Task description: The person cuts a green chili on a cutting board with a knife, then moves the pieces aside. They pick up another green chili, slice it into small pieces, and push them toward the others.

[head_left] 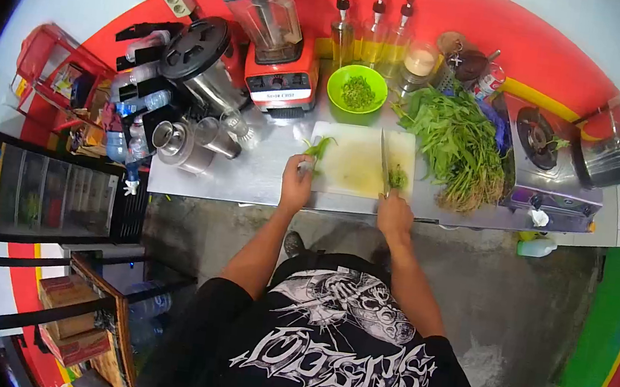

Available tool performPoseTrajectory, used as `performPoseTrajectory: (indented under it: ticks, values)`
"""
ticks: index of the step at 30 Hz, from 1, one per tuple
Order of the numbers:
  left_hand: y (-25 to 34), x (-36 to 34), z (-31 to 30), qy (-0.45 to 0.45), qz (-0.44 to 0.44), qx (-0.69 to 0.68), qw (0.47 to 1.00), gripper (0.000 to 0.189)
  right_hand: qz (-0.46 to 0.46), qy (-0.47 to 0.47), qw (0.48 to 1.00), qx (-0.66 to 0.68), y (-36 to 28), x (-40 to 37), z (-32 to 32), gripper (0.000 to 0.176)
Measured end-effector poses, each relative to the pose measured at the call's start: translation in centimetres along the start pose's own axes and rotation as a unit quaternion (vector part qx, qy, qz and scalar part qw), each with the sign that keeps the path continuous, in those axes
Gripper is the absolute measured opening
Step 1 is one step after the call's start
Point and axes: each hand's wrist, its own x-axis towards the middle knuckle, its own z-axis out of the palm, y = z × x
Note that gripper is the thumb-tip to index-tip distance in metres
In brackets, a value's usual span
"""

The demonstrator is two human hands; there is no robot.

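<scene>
My right hand [395,215] is closed round the handle of a kitchen knife [385,155], whose blade points away from me over the white cutting board [359,139]. Just right of the blade lies a small heap of chopped greens [398,177]. At the board's left edge my left hand [296,184] is closed on a few leafy green stalks [320,148], their leaves sticking out above the fingers. Behind the board stands a lime-green bowl [335,92] with cut greens [358,91] in it. A large bunch of leafy greens with roots [456,142] rests to the right.
A red blender [281,85], a steel jug [177,145] and a clear glass [218,138] stand left on the metal counter [265,180]. Several pump bottles [343,31] line the back wall. A gas stove [560,174] with a pot [610,153] is at right.
</scene>
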Motion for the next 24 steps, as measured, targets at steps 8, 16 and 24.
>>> performPoseTrajectory:
  ticks: [8,16,24]
  values:
    - [-4.5,-1.0,-1.8,0.022,0.022,0.129,0.991,0.026,-0.006,-0.01,0.999,0.041,0.3,-0.3,-1.8,0.036]
    - [-3.5,0.3,-2.2,0.04,-0.011,0.169,0.985,0.04,-0.068,0.052,0.992,0.097,1.3,1.2,-0.7,0.031]
    - [-3.4,4.0,-0.9,0.034,-0.055,0.259,0.964,0.034,-0.131,0.034,0.978,0.158,2.7,1.3,-1.0,0.024]
